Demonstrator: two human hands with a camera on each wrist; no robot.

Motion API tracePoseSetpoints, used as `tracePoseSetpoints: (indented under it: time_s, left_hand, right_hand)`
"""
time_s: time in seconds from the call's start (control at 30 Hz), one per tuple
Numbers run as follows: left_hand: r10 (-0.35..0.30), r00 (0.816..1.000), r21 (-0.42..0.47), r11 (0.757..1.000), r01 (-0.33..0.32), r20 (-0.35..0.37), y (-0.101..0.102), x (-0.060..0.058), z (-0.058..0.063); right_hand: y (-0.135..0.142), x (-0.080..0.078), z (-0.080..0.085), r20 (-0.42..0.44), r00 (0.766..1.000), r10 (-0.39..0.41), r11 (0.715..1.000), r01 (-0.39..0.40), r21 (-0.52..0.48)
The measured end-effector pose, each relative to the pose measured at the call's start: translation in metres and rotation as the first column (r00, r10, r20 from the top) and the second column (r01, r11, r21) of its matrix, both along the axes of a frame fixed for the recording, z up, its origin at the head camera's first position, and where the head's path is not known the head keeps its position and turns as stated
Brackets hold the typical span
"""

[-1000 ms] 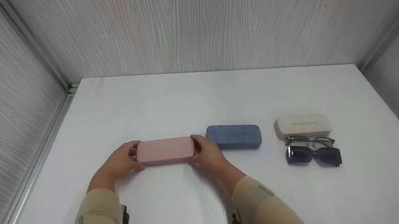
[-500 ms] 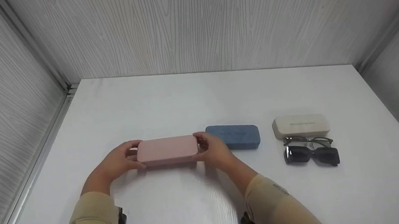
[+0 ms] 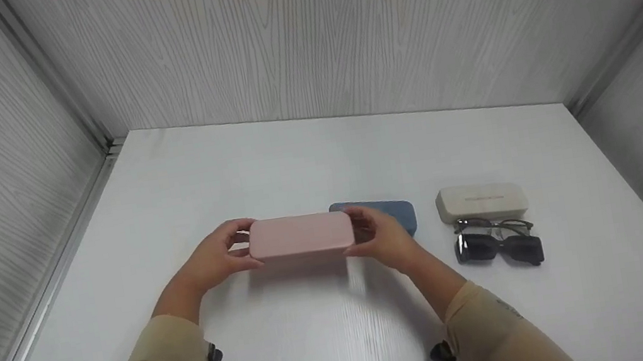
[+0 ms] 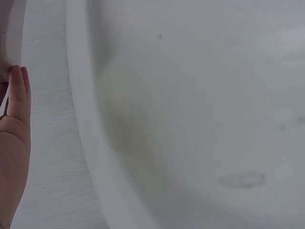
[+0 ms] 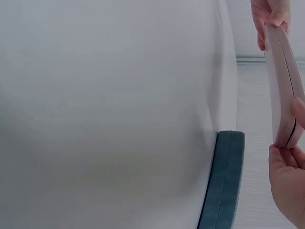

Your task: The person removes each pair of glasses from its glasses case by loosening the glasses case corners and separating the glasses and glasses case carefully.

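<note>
Both hands hold a pink glasses case [image 3: 301,234] by its two ends, raised a little over the white table. My left hand [image 3: 212,260] grips the left end between thumb and fingers; my right hand [image 3: 391,243] does the same at the right end. In the right wrist view, the case [image 5: 286,81] shows its side seam, with a thin dark gap near the right hand's end. Behind the right hand lies a blue glasses case [image 3: 396,209], partly hidden by it. Only the left hand's edge [image 4: 14,152] and a bit of the case appear in the left wrist view.
Farther right lies a cream glasses case [image 3: 481,202]. Clear-lensed eyeglasses [image 3: 473,223] touch or nearly touch its front, and dark sunglasses [image 3: 523,249] lie just before them. Wood-grained panels [image 3: 301,43] wall the table [image 3: 269,169] at the back and both sides.
Both hands have lifted the pink case off the table and carried it to the right. It now sits in front of the blue case's left end, and the right hand covers more of the blue case.
</note>
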State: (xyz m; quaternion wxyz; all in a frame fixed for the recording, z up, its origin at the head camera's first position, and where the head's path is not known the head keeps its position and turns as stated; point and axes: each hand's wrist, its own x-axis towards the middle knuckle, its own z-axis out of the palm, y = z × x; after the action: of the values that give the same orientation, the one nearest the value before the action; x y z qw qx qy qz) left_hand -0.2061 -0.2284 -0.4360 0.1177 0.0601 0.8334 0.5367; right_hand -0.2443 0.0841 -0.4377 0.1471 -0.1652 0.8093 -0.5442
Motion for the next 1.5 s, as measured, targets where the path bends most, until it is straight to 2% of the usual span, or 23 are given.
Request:
tracePoseSetpoints:
  time_s: [0.1, 0.27, 0.43, 0.6, 0.8, 1.0, 1.2, 1.5]
  left_hand:
    - [-0.014, 1.000, -0.005, 1.000, 0.014, -0.002, 0.012, -0.002, -0.009]
    - [-0.036, 0.999, -0.019, 0.999, 0.036, 0.018, 0.034, -0.003, -0.014]
    - [-0.063, 0.997, -0.117, 0.991, 0.067, 0.037, 0.053, -0.003, -0.024]
    - [-0.096, 0.994, -0.174, 0.979, 0.104, 0.050, 0.064, -0.002, -0.034]
    - [-0.142, 0.990, -0.243, 0.960, 0.140, 0.012, 0.071, -0.003, -0.041]
    - [-0.160, 0.987, -0.336, 0.928, 0.160, 0.028, 0.074, -0.003, -0.048]
    - [-0.162, 0.986, -0.338, 0.927, 0.165, 0.039, 0.073, -0.003, -0.049]
    - [-0.196, 0.981, -0.334, 0.924, 0.189, 0.013, 0.071, -0.003, -0.050]
  right_hand:
    - [0.014, 0.001, -0.006, -0.013, 1.000, -0.006, 1.000, 0.007, 0.023]
    - [0.033, 0.006, -0.014, -0.037, 0.999, -0.001, 0.996, 0.004, 0.086]
    - [0.050, 0.012, -0.023, -0.062, 0.998, 0.020, 0.987, -0.010, 0.160]
    - [0.061, 0.014, -0.030, -0.073, 0.997, 0.029, 0.978, -0.013, 0.208]
    - [0.065, 0.016, -0.036, -0.117, 0.992, 0.052, 0.949, -0.013, 0.315]
    - [0.064, 0.018, -0.040, -0.158, 0.984, 0.086, 0.913, -0.014, 0.407]
    - [0.061, 0.018, -0.039, -0.192, 0.973, 0.131, 0.895, -0.033, 0.445]
    - [0.055, 0.015, -0.037, -0.249, 0.940, 0.234, 0.876, -0.092, 0.474]
